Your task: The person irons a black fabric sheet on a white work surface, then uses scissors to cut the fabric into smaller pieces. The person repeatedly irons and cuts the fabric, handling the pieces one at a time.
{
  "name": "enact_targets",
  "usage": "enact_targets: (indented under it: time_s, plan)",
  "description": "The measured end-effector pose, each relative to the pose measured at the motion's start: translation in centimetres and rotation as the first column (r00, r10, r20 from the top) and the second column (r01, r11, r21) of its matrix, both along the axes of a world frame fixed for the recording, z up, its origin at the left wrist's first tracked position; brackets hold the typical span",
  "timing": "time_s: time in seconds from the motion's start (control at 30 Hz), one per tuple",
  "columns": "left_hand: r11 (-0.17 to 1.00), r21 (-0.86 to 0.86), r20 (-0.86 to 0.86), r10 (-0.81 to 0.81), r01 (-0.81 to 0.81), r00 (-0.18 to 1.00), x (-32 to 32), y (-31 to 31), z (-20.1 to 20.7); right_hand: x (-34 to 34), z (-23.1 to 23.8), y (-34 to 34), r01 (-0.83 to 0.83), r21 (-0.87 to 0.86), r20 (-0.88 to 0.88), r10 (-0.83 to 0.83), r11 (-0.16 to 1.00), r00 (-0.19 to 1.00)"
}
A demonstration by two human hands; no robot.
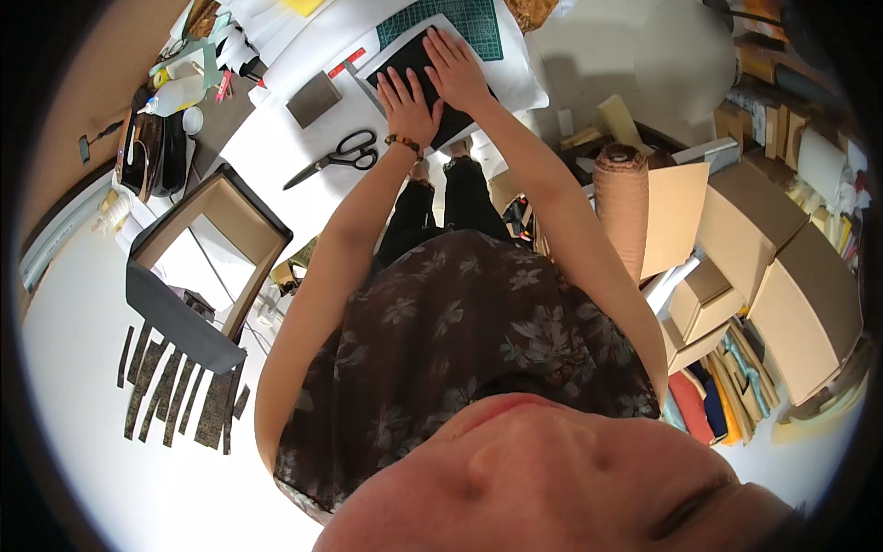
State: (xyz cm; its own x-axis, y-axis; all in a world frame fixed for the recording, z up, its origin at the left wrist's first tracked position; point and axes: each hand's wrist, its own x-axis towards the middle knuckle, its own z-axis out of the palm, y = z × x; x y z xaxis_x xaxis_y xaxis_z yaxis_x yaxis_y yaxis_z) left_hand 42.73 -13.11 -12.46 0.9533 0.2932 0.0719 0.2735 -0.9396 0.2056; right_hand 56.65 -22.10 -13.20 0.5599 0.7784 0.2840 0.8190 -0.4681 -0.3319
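Your left hand (409,109): palm down on a black sheet (451,125), fingers straight, slightly spread, clasping nothing; beaded bracelet (404,142) at the wrist. Your right hand (458,77): likewise flat on the same sheet, farther up and to the right, fingers extended and released, the two hands close together. Black sheet: lying at a slant on the white worktop (267,152), a pale margin along its upper-left edge, partly covered by your hands and forearms. Green cutting mat (485,35), gridded: just beyond the sheet, to the upper right. Red-and-white strip (348,62): left of the sheet, near its edge. Grey square block (314,99): on the worktop, left of your left hand. Scissors (346,155), black-handled: nearer you, left of your left wrist, blades pointing left. White bottle (177,95): far left, among assorted tools. Open dark box (181,311): lower left, with patterned strips (170,396) beside it. Brown roll (621,207): to your right, upright, near cardboard boxes (802,308).
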Motion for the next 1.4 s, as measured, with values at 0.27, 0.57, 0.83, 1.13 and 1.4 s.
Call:
enact_targets:
  time_s: [0.27, 0.57, 0.83, 1.13, 1.4]
  plan:
    - [0.952, 0.275, -0.159, -0.093, 0.135, 0.983, 0.2, -0.7, -0.9, -1.9, 0.1, -4.2, 0.062, -0.021, -0.057, -0.063, 0.998, 0.996]
    - [0.993, -0.022, -0.097, -0.118, 0.116, 0.988, -1.0, -2.2, -0.2, -1.5, -0.4, -10.6, 0.468, 0.248, -0.400, -0.350, 0.848, 0.847]
    - [0.982, 0.147, -0.220, -0.085, 0.119, 0.972, 0.2, -3.1, 1.9, -6.3, -1.6, -15.1, 0.556, 0.117, -0.556, -0.409, 0.823, 0.723]
    - [0.605, -0.108, -0.020, -0.795, 0.789, 0.607, 10.5, -3.7, 4.6, -7.4, -1.3, -15.1, 0.697, -0.034, -0.787, -0.449, 0.716, 0.422]
    - [0.332, -0.516, -0.165, -0.943, 0.790, 0.289, 15.3, -7.3, 2.9, -7.1, 3.1, -17.7, 0.647, 0.131, -0.703, -0.389, 0.751, 0.595]
